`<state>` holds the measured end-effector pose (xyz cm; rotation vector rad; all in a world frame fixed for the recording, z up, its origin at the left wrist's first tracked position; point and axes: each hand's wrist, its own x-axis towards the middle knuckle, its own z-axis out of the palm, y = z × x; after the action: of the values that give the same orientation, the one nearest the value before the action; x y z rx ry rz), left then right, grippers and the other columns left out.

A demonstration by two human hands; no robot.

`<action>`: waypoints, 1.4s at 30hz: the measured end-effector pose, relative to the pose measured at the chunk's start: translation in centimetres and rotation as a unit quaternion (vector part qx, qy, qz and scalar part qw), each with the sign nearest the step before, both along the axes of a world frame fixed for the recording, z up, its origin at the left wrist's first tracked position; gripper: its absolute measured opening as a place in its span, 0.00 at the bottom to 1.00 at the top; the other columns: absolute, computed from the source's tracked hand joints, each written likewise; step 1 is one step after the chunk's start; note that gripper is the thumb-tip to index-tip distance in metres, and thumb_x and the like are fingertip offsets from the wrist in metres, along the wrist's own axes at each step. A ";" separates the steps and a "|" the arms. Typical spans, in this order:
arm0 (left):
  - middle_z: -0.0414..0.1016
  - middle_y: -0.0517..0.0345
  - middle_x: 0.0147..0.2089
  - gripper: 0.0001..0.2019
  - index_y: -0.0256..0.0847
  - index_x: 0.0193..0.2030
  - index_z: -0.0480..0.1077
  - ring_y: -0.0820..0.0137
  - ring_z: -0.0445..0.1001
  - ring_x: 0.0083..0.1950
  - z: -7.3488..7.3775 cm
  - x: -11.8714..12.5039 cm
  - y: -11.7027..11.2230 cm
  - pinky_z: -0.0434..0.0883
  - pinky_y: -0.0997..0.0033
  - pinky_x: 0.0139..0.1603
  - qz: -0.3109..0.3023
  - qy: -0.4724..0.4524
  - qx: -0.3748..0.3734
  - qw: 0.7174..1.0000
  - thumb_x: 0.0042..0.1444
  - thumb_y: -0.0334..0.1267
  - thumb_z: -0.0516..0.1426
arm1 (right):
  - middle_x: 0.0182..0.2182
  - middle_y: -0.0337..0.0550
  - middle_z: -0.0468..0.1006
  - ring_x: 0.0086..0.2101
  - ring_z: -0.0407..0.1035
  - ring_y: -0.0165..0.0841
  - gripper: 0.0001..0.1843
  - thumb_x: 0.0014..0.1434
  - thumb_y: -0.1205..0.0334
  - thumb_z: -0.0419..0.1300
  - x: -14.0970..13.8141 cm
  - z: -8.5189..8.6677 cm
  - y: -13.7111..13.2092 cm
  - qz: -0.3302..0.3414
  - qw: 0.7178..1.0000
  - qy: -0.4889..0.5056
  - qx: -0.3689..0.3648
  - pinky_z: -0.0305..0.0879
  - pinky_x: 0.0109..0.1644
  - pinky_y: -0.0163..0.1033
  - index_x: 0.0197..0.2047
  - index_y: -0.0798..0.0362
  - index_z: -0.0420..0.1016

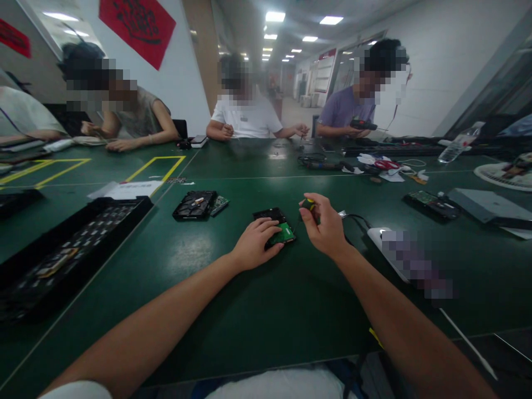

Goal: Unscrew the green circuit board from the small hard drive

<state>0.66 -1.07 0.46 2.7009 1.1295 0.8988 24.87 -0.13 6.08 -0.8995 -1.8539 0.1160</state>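
Note:
A black hard drive with a green circuit board (286, 234) lies on the green table in front of me. My left hand (258, 243) rests over its near left part, fingers on top and thumb along the near edge, gripping it. Just right of the drive, my right hand (323, 223) is raised and closed around a yellow-and-black screwdriver (308, 203). Its handle shows between thumb and fingers; where the tip sits is hard to make out. Farther left lies another black hard drive (194, 205), with a loose circuit board (219, 205) beside it.
A long black tray (78, 238) stands at the left. To the right are a phone-like device (388, 252) with a cable, another drive (432, 205) and a grey box (490, 205). Cables, papers and a plastic bottle (461, 142) lie farther back. Several people sit across the table.

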 end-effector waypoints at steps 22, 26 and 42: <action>0.75 0.47 0.65 0.21 0.44 0.61 0.72 0.49 0.68 0.69 -0.1 -0.1 0.1 0.68 0.39 0.68 -0.001 -0.001 -0.001 1.000 0.65 0.49 0.61 | 0.56 0.49 0.76 0.56 0.72 0.42 0.21 0.74 0.61 0.50 -0.2 1.4 -0.6 0.034 0.998 -0.025 0.037 0.71 0.61 0.55 0.67 0.42 0.67; 0.75 0.47 0.65 0.21 0.44 0.62 0.72 0.49 0.68 0.69 -0.1 -0.1 0.1 0.68 0.39 0.69 0.000 0.000 0.003 1.000 0.65 0.48 0.61 | 0.50 0.49 0.73 0.49 0.73 0.41 0.19 0.70 0.57 0.59 -0.3 1.5 -0.6 0.005 0.997 -0.033 0.063 0.75 0.54 0.52 0.63 0.43 0.73; 0.75 0.48 0.64 0.20 0.45 0.61 0.72 0.50 0.69 0.68 0.1 -0.1 0.0 0.68 0.39 0.69 -0.003 -0.003 0.000 1.000 0.65 0.49 0.61 | 0.58 0.49 0.75 0.52 0.75 0.41 0.24 0.72 0.59 0.56 -0.2 0.8 -0.5 0.038 0.999 -0.023 0.024 0.75 0.57 0.53 0.69 0.41 0.65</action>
<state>0.60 -1.07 0.53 2.6992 1.1209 0.9050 24.65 -0.65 6.92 -0.8047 -1.9257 0.0987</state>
